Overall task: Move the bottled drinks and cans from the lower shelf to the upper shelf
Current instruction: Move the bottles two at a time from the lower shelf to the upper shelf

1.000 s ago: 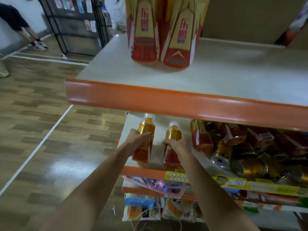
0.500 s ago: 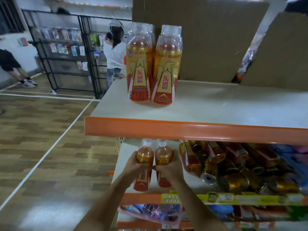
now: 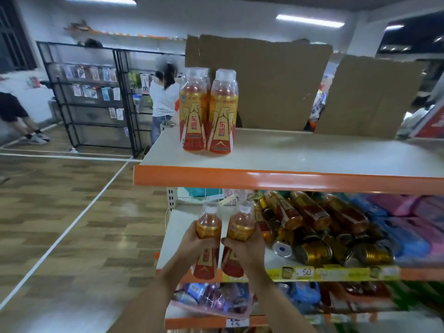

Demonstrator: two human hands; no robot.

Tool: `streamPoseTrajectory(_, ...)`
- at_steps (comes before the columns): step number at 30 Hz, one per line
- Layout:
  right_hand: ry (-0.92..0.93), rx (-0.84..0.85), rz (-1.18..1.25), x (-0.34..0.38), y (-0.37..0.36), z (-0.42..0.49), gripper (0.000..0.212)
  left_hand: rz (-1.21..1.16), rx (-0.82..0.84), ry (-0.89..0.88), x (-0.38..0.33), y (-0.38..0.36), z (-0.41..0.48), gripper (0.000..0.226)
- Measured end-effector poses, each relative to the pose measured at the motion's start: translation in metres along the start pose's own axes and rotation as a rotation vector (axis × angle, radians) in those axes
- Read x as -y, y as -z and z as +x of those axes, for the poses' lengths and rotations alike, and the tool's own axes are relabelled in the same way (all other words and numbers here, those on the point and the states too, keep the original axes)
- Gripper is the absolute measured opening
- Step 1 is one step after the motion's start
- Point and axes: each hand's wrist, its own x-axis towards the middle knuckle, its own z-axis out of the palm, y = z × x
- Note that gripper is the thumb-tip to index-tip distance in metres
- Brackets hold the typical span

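While both hands are loaded, each grips one small clear plastic bottle of amber drink with a white cap and red-gold label. left hand [image 3: 192, 241] wraps the left small bottle [image 3: 208, 225] and right hand [image 3: 247, 248] wraps the right small bottle [image 3: 241, 227], fingers curled round the mid-body. Both bottles are upright, side by side, close but apart, at the left front of the lower shelf [image 3: 336, 272]. Their bases overlap its orange and yellow price strip; can't tell if they touch it.

Just right of them on that shelf is a pile of bottles and gold cans [image 3: 312, 227], lying on their sides, jumbled. Blue and pink packs [image 3: 408, 227] sit further right, blurred.

Above is the upper shelf [image 3: 288, 180], a pale board with an orange front lip. Two large bottles [image 3: 222, 111] with the same label stand upright near its left end, touching each other. Brown cardboard sheets [image 3: 259, 80] stand along its back.

Below is a bottom shelf with a clear bag of mixed items [image 3: 216, 299].

Left of the unit there's wood-pattern floor [image 3: 60, 224] with white lines. A black wire rack [image 3: 91, 99] is by the wall, with a person in a white top [image 3: 164, 97] beside it.
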Motion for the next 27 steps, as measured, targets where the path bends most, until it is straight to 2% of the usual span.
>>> streamPoseTrajectory(5, 0.022, 0.060, 0.095, -0.002, 0.038, -0.018, 0.070, -0.053, -0.020, -0.019, -0.005, -0.026, -0.037, 0.058)
streamPoseTrajectory(9, -0.002, 0.137, 0.184, 0.002, 0.080, -0.035, 0.066, -0.108, -0.083, -0.003, -0.014, -0.060, -0.075, 0.061)
streamPoseTrajectory(13, 0.017, 0.183, 0.195, -0.006, 0.113, -0.049, 0.085, -0.119, -0.132, -0.018, -0.014, -0.086, -0.100, 0.076)
streamPoseTrajectory(16, 0.015, 0.200, 0.211, 0.000, 0.131, -0.059, 0.095, -0.085, -0.129, -0.047, -0.017, -0.098, -0.115, 0.068)
streamPoseTrajectory(21, 0.100, 0.230, 0.114, 0.023, 0.153, -0.067, 0.071, -0.018, -0.103, -0.104, -0.041, -0.102, -0.131, 0.056)
streamPoseTrajectory(24, 0.133, 0.224, 0.096, 0.041, 0.163, -0.068, 0.064, -0.002, -0.090, -0.170, -0.065, -0.098, -0.138, 0.043)
streamPoseTrajectory(27, 0.191, 0.223, 0.080, 0.060, 0.173, -0.068, 0.063, 0.020, -0.058, -0.227, -0.091, -0.093, -0.144, 0.048)
